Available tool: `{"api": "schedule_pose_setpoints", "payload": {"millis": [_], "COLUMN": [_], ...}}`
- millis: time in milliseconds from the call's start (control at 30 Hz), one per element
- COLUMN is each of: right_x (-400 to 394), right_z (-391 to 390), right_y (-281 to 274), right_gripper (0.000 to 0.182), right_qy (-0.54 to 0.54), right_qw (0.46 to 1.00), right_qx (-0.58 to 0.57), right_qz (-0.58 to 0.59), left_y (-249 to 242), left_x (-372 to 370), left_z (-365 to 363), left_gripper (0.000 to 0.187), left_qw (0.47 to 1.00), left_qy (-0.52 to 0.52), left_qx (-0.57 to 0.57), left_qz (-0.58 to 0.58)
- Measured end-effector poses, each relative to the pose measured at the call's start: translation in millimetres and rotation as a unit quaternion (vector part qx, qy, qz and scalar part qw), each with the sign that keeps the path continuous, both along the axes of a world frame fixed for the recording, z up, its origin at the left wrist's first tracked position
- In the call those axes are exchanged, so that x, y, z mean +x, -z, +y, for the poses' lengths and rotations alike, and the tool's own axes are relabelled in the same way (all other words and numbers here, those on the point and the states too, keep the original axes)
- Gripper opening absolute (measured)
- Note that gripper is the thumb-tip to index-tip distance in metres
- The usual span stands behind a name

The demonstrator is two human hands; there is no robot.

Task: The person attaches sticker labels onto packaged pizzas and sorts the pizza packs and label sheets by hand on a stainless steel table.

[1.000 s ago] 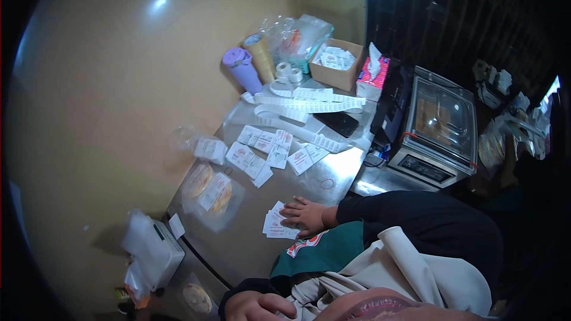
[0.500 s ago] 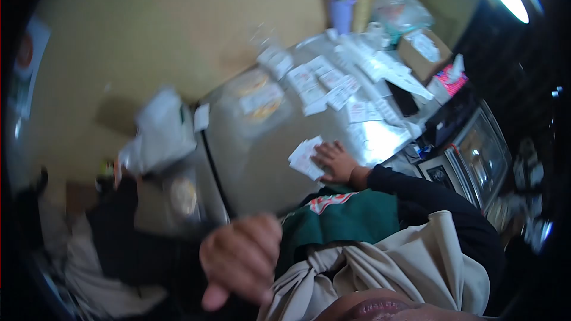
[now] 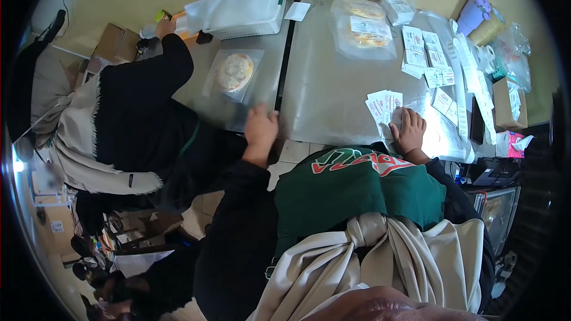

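My right hand lies flat at the table's front edge, fingers stretched, touching a small fan of printed white cards or labels. My left hand is raised near the gap between two metal tables; motion blur smears its fingers, and I see no object in it. Beyond it, a plastic-wrapped pizza lies on the left table. More bagged pizzas, with a printed label on top, lie farther back on the right table. Stacks of printed labels are right of them.
A co-worker in black stands at left, reaching behind a white basket holding plastic bags. At right are a long paper strip, a dark phone, a cardboard box, a tissue pack and a purple cup.
The view has turned and shifted, bringing more of the co-worker and left table in. My left hand has moved away from the camera toward the tables. My right hand stays by the labels.
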State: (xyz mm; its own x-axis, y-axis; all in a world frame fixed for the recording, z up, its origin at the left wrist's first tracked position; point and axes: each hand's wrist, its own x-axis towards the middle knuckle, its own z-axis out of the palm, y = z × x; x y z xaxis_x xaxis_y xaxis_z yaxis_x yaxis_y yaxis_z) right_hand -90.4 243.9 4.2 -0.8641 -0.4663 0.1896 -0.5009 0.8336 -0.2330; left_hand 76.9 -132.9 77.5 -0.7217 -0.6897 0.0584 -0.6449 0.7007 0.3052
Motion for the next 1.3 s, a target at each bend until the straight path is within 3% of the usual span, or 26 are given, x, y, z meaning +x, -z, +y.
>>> {"api": "schedule_pose_setpoints", "payload": {"millis": [167,333,467,567,667,800,933,1067,1167,1267,1300], "right_x": [1.8,-1.8,-19.7,-24.2,-23.1,-32.3,-41.0,-41.7,-32.3,-8.2,-3.3], "right_z": [-3.9,-4.8,-4.2,-14.6,-23.2,-23.2,-19.0,-8.3,-10.5,-17.7,-17.6], "right_y": [4.4,3.1,-2.8,-24.0,-35.8,-27.1,-15.7,-4.5,-17.5,-54.1,-65.9], "right_gripper": [0.063,0.062,0.061,0.061,0.065,0.062,0.052,0.034,0.026,0.019,0.017], "right_qy": [0.033,0.050,0.108,0.171,0.209,0.229,0.244,0.251,0.293,0.209,0.198], "right_qw": [0.998,0.999,0.988,0.969,0.959,0.942,0.934,0.922,0.838,0.673,0.691], "right_qx": [0.038,0.008,-0.028,-0.011,0.025,-0.003,-0.040,-0.149,-0.343,-0.522,-0.447], "right_qz": [0.036,0.014,-0.106,-0.177,-0.191,-0.244,-0.260,-0.254,-0.308,-0.480,-0.533], "left_y": [16.4,18.0,18.8,-25.2,-53.8,-82.4,-59.3,-21.2,-8.7,24.6,26.0], "left_x": [6.8,-4.0,-25.7,-58.6,-81.4,-94.6,-94.3,-78.1,-61.3,-48.7,-45.4], "left_z": [-85.7,-140.8,-190.2,-169.5,-153.4,-93.4,-23.6,47.2,77.6,74.0,72.9], "left_gripper": [0.058,0.059,0.037,0.025,0.027,0.029,0.030,0.040,0.039,0.031,0.027], "left_qw": [0.966,0.945,0.967,0.954,0.923,0.908,0.899,0.900,0.904,0.915,0.921], "left_qy": [-0.196,-0.192,-0.072,-0.029,0.057,0.134,0.258,0.377,0.347,0.317,0.313], "left_qx": [-0.167,-0.257,-0.240,-0.294,-0.342,-0.319,-0.280,-0.127,-0.100,-0.105,-0.100], "left_qz": [-0.030,-0.063,-0.054,0.057,0.164,0.236,0.218,0.177,0.228,0.226,0.209]}}
